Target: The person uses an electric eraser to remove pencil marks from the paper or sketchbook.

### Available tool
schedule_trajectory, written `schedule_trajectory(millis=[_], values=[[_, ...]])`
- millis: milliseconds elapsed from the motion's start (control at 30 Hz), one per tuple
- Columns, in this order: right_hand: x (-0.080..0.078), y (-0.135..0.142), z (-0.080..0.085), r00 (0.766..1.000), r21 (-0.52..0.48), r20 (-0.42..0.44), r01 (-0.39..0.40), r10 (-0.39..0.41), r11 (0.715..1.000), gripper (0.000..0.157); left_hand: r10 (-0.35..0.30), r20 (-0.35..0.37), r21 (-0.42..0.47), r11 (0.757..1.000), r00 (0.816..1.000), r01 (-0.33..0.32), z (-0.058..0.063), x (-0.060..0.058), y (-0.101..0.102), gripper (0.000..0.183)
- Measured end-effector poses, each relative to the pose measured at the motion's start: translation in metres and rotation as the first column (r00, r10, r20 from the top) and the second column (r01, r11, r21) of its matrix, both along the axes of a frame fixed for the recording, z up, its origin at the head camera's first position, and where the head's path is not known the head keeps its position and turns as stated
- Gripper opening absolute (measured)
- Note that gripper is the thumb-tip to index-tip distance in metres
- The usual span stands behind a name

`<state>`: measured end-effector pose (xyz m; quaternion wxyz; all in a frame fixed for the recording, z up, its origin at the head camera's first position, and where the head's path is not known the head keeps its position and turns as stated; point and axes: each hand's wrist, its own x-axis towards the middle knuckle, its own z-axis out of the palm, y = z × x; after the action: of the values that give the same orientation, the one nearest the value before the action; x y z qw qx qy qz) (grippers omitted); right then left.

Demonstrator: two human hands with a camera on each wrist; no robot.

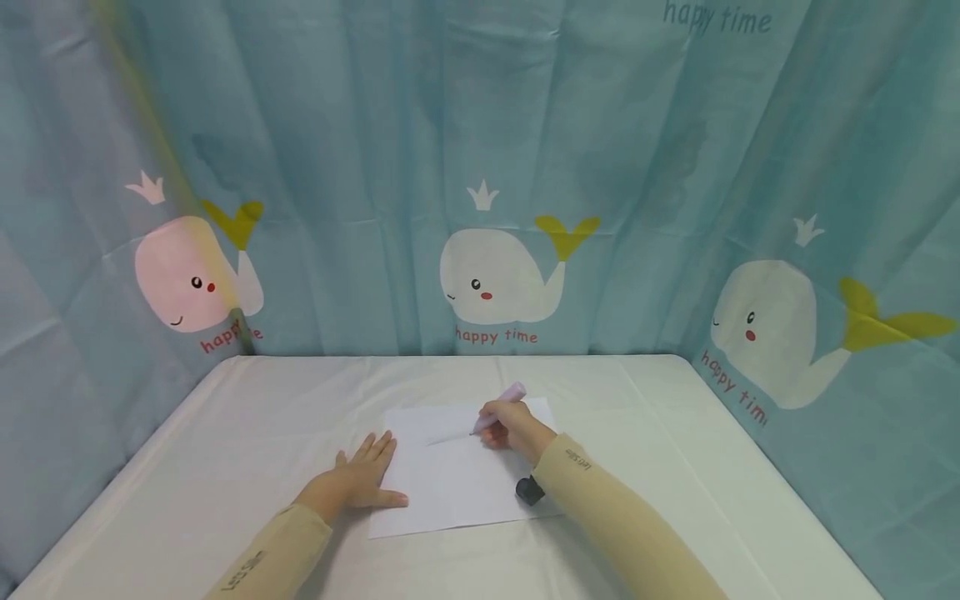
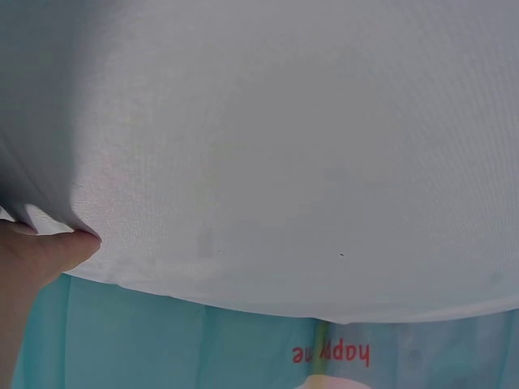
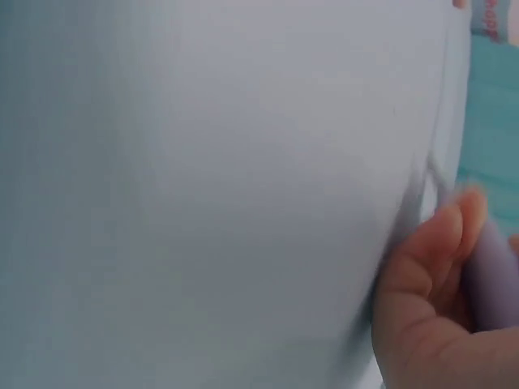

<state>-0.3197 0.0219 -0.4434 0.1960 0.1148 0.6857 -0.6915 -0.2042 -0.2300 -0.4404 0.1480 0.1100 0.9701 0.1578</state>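
A white sheet of paper (image 1: 442, 492) lies on the table, with a faint line on its upper part. My right hand (image 1: 508, 425) pinches a light purple pen (image 1: 513, 392) over the sheet, its tip down at the right end of that line. In the right wrist view the thumb and fingers close round the purple barrel (image 3: 491, 279). My left hand (image 1: 363, 475) rests with spread fingers at the paper's left edge, the thumb lying on the sheet. The left wrist view catches only part of the left hand (image 2: 40, 255) at its left side.
A white cloth covers the table (image 1: 285, 417). A small black object (image 1: 529, 490) shows beside the right sleeve, above the paper's lower right. Behind the table hangs a blue curtain (image 1: 360, 275) printed with whales.
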Motion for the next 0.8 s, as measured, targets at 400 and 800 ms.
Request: schedule_trajectory(millis=[400,800], values=[[0.0006,0.0023,0.0015,1.0,0.03,-0.009,-0.005,0.005,1.0,0.019,0.002,-0.01,-0.011,1.0,1.0,-0.002,0.0022,0.0004,0.0025,0.108],[0.0039,0.0093,0.001,1.0,-0.019,-0.007,-0.006,0.006,1.0,0.019,-0.01,-0.002,-0.007,1.0,1.0,0.01,0.003,0.0004,0.0013,0.108]])
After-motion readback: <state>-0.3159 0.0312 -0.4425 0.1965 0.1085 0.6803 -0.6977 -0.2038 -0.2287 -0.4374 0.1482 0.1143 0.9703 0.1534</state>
